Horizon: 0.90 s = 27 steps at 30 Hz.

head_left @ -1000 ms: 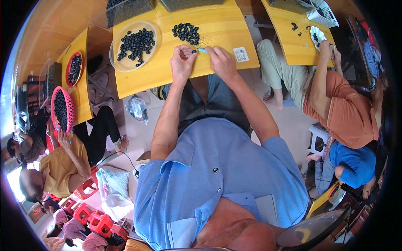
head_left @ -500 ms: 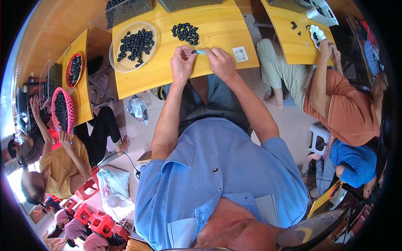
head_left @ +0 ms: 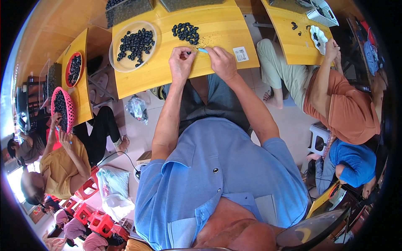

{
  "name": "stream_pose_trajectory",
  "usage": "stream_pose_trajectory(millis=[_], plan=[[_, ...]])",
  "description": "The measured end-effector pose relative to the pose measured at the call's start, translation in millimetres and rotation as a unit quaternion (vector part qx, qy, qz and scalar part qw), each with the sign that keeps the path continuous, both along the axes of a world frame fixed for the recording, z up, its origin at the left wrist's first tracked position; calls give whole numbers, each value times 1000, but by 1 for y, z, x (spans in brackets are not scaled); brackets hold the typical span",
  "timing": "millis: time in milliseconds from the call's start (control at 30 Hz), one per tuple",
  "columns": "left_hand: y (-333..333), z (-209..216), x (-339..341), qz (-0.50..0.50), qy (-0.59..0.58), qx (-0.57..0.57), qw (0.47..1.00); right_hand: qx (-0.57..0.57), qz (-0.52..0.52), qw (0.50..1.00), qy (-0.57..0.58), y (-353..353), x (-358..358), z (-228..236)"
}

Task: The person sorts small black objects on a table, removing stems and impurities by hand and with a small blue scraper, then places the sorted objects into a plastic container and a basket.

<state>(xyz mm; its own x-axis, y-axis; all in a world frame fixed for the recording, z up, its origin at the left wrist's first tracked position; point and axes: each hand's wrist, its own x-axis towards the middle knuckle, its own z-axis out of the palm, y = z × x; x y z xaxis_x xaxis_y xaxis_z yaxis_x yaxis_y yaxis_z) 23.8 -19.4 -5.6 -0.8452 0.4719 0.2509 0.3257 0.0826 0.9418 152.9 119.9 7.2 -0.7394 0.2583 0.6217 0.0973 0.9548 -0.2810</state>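
Over the front of the yellow wooden table, my left hand (head_left: 180,65) pinches a small dark round bead-like piece (head_left: 188,52) between thumb and fingers. My right hand (head_left: 223,63) grips a short tool with a light blue handle (head_left: 202,50), which points left toward that piece; a gap shows between them. The tool's tip is too small to make out. Just beyond my hands lies a loose pile of dark round pieces (head_left: 185,32), with brown crumbs (head_left: 205,41) beside it. Left of the pile, a clear round tray (head_left: 113,49) holds many more such pieces.
A white label card (head_left: 240,54) lies right of my hands on the table (head_left: 163,75). Clear bins (head_left: 130,13) stand at its far edge. Co-workers sit at tables on both sides, near a pink basket (head_left: 71,109), a red bowl (head_left: 68,79) and a white dish (head_left: 321,49).
My hands have drawn slightly apart, so the blue tool no longer meets the dark piece. At the left, a co-worker's raised hand has come down to the pink basket.
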Motion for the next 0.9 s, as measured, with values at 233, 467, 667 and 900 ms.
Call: stream_pose_trajectory(millis=[233, 467, 667, 900], plan=[[3, -2, 2, 3, -82, 36, 996, -1, 2, 1000, 4, 0, -1, -1], [0, 0, 1, -10, -36, 0, 999, -1, 5, 1000, 6, 0, 0, 1], [1, -4, 1, -16, -83, 23, 996, 6, 16, 1000, 13, -1, 0, 3], [1, -3, 1, -17, -20, 2, 1000, 18, 24, 999, 18, 0, -1, 1]])
